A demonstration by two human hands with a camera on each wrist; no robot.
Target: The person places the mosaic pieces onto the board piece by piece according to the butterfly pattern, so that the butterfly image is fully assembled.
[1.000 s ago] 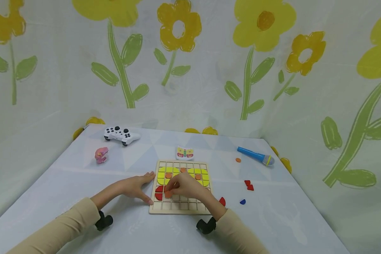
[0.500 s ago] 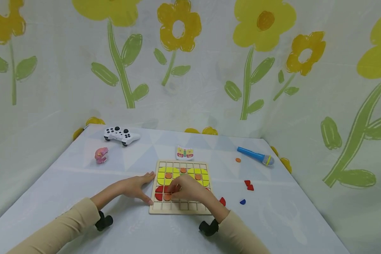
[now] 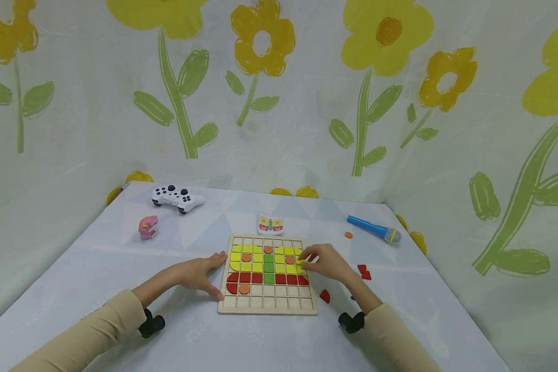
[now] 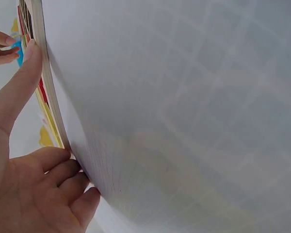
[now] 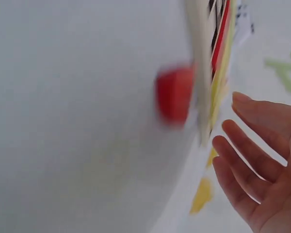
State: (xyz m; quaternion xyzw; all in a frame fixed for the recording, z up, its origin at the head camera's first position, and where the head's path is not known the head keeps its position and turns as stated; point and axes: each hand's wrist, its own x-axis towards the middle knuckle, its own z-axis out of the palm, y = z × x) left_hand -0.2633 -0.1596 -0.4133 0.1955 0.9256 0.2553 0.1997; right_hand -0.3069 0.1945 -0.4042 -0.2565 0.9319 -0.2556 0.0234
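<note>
In the head view, a wooden grid board [image 3: 268, 311] carries yellow pieces, a green column [image 3: 268, 268] and a red row [image 3: 244, 277]. An orange disc [image 3: 244, 289] lies below that row, next to a red rounded piece. My left hand [image 3: 199, 274] rests on the board's left edge, its thumb and fingers spread along the side. Over the board's right edge hovers my right hand [image 3: 325, 261], near the yellow pieces. In the right wrist view its thumb and fingers [image 5: 252, 145] are apart and hold nothing. A red quarter-round piece [image 3: 325, 296] lies just right of the board.
A butterfly pattern card [image 3: 270, 224] stands behind the board. Two red pieces [image 3: 364, 272], an orange disc [image 3: 349, 235] and a blue microphone [image 3: 374, 229] are at the right. A white game controller [image 3: 177, 199] and a pink toy [image 3: 148, 227] lie back left.
My right hand has let go of the orange disc, which now lies in a cell below the red row. The hand has moved right to the board's edge; my left hand stays put.
</note>
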